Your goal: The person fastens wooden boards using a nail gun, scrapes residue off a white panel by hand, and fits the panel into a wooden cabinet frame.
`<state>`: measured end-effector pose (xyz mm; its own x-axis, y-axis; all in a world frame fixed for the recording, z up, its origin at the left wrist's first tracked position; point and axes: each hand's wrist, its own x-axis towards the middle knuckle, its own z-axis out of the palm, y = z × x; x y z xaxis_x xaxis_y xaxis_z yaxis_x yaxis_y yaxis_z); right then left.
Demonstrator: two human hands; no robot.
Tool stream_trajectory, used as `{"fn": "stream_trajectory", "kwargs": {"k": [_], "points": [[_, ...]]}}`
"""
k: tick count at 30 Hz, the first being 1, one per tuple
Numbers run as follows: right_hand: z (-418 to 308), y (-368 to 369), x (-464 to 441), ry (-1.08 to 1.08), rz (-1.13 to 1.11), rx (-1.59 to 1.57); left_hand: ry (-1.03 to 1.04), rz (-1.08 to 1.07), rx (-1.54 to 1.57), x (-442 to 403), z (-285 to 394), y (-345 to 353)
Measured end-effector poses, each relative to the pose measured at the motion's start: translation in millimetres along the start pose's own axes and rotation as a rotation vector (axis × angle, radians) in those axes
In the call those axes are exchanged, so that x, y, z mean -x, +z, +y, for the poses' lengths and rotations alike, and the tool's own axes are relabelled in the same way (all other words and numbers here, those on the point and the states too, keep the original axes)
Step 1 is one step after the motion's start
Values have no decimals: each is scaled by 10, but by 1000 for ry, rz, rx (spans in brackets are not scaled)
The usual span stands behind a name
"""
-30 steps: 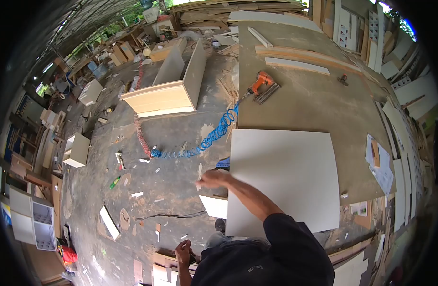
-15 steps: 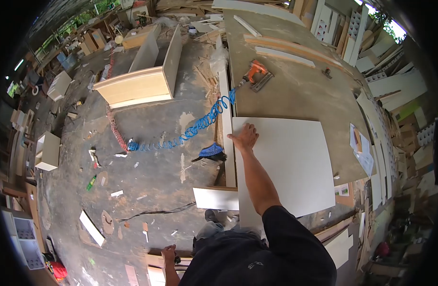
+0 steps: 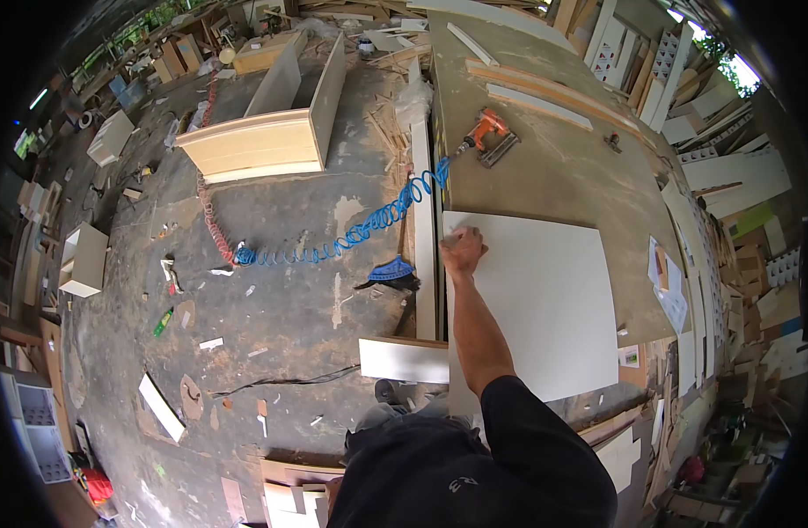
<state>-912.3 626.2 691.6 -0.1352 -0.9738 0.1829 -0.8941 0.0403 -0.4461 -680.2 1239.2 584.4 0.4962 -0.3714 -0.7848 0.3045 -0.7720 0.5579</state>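
Observation:
My right hand [image 3: 464,253] is over the upper left corner of a large white board [image 3: 544,308], close to its left edge. Its fingers are bent and bunched, slightly blurred, and whatever they may hold is hidden. The board lies flat on a broad brown work surface [image 3: 562,185]. Only a sliver of my left hand or wrist [image 3: 333,489] shows beside my dark shirt at the bottom, its fingers hidden. Beyond the board rests an orange nail gun [image 3: 489,134], joined to a coiled blue air hose [image 3: 382,216].
A blue broom head [image 3: 391,271] lies on the floor left of the work surface. A pale wooden cabinet [image 3: 254,145] stands farther back. A white-faced panel [image 3: 404,361] is near my feet. Papers [image 3: 668,282] lie on the right, with offcuts and leaning boards beyond.
My right hand's fingers have gone from spread to bunched at the board's corner. My left hand, visible before with a small dark thing, has drawn in mostly behind my body. The view has shifted slightly.

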Motion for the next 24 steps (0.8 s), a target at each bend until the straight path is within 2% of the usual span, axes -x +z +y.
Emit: {"fn": "stream_trajectory", "kwargs": {"k": [2, 5, 11, 13, 15, 17, 19, 21, 22, 24], "points": [[-31, -47, 56, 8, 279, -216, 0, 1, 1, -33, 44, -32], [-91, -49, 55, 4, 293, -89, 11, 9, 8, -92, 73, -67], [-145, -3, 99, -196, 245, -102, 56, 7, 25, -132, 52, -178], [-187, -17, 166, -183, 240, -92, 87, 7, 32, -167, 16, -251], [-191, -68, 316, -344, 173, -65, 90, 16, -4, -256, -21, -285], [-284, -265, 690, -448, 65, -227, 101, 50, -97, -412, -103, -321], [-364, -613, 1186, -248, -624, -336, 160, 127, -242, -603, -71, -246], [-37, -403, 1690, -827, -739, -455, 112, 84, -189, -518, 242, -167], [-10, -528, 1796, -810, -729, -452, 67, 57, -124, -487, 469, -115], [-62, -894, 1934, -773, -93, -402, 109, 19, -151, -530, 798, -23]]}}
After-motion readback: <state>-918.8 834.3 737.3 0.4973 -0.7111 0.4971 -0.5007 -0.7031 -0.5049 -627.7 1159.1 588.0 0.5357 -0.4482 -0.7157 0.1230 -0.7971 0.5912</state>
